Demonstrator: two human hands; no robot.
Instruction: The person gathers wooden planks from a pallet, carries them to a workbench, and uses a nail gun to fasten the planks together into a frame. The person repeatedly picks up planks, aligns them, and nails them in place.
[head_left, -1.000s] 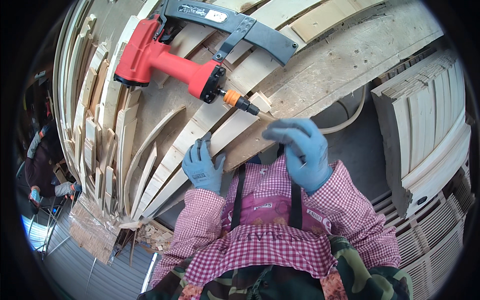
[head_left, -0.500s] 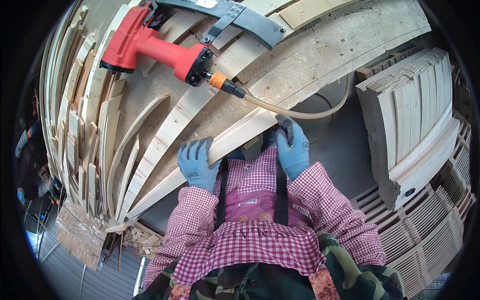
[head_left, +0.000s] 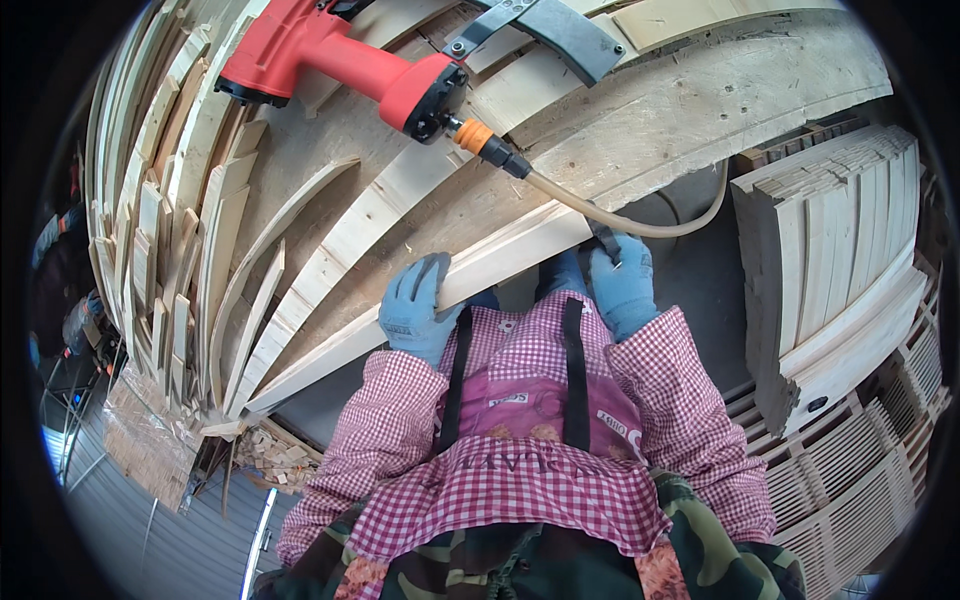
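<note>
A long pale wooden strip (head_left: 520,257) lies along the near edge of the plywood worktop, its broad face toward me. My left hand (head_left: 415,312), in a blue glove with grey fingertips, is closed over its middle, fingers on the top edge. At the strip's right end, my right hand (head_left: 624,285), gloved alike, has its fingers bent against the corner; the fingertips are partly hidden. Beyond the strip rests a red pneumatic nail gun (head_left: 350,62) with a dark magazine (head_left: 570,42). An orange-and-black coupling (head_left: 485,143) joins it to a beige air hose (head_left: 650,228).
Curved wooden slats (head_left: 340,240) lie across the plywood worktop (head_left: 690,130). Many more stand upright along the left. A stack of pale boards (head_left: 835,270) stands at right, above slatted wooden panels (head_left: 850,490). Wood offcuts (head_left: 280,455) fill a box at lower left.
The whole view has shifted, with the nail gun now higher and further right in it. Both hands remain at the strip; the right fingers have shifted slightly at its end.
</note>
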